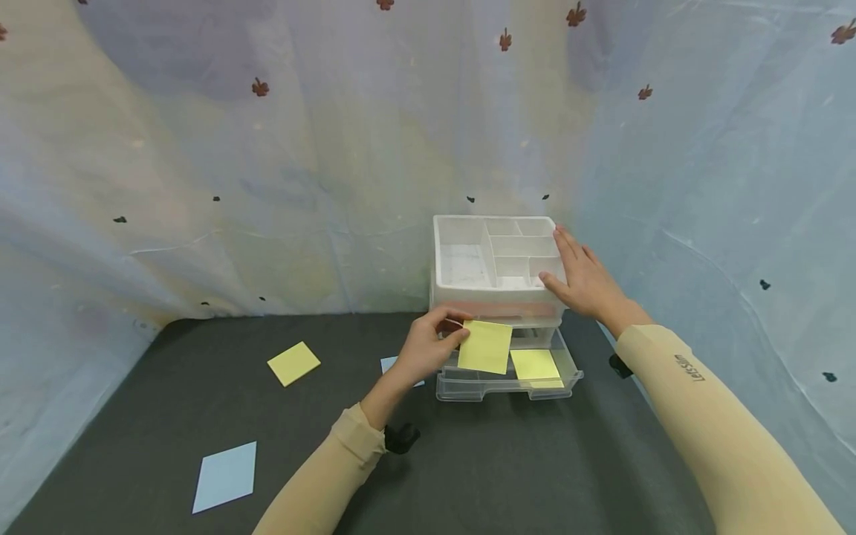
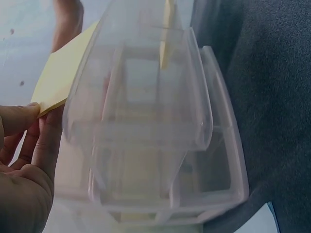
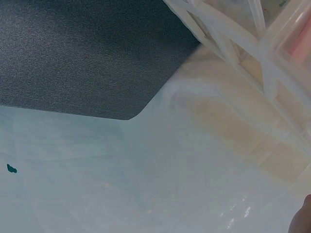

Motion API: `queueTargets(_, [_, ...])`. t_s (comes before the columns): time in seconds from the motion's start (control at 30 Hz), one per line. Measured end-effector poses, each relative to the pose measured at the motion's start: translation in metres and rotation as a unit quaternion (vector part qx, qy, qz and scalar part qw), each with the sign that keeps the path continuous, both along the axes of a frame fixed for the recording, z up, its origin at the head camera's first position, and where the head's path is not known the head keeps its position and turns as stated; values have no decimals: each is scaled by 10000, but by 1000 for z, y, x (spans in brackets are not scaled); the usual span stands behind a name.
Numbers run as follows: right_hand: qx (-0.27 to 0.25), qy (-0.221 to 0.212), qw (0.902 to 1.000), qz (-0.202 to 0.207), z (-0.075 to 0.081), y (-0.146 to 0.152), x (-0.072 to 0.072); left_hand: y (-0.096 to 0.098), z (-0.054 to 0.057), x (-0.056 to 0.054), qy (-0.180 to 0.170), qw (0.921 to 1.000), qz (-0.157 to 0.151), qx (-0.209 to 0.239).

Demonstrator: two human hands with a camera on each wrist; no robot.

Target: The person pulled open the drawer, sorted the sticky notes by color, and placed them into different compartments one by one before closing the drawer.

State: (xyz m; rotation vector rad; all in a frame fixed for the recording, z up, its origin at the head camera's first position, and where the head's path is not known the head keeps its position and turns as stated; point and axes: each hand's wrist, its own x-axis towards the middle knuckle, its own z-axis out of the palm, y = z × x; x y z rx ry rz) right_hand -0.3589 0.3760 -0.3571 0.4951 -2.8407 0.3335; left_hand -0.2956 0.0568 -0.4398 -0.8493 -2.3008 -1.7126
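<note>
My left hand [image 1: 423, 351] pinches a yellow sticky note pad [image 1: 486, 347] by its left edge, thumb in front and fingers behind. The pad hangs above the pulled-out clear bottom drawer [image 1: 461, 391] of a white desk organizer [image 1: 495, 296]. Inside that drawer, on the right, lies another yellow sticky note pad [image 1: 535, 364]. My right hand [image 1: 588, 286] rests on the organizer's upper right side, fingers extended along the rim and thumb at the front corner. In the left wrist view the held pad [image 2: 63, 73] shows beside the drawer. Only a bit of hand [image 3: 301, 218] enters the right wrist view.
On the dark table [image 1: 508, 461], a yellow pad [image 1: 294, 363] and a light blue pad [image 1: 225, 477] lie to the left. Another light blue pad [image 1: 388, 363] is mostly hidden behind my left hand. A patterned curtain [image 1: 348, 148] hangs behind and along the right.
</note>
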Motion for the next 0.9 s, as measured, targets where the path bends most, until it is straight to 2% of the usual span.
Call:
queueTargets(0.2, [-1, 19, 10000, -1, 0, 0, 0, 18, 3, -2, 152, 9993, -164, -315])
queueTargets(0.37, [-2, 20, 10000, -39, 0, 0, 0, 30, 2, -3, 145, 9988, -264, -385])
queueTargets(0.63, [-52, 8, 10000, -68, 0, 0, 1, 43, -2, -4, 2, 9966, -348, -741])
queueTargets(0.9, [-74, -24, 9999, -71, 0, -1, 1, 48, -2, -5, -80, 9884, -419, -1457])
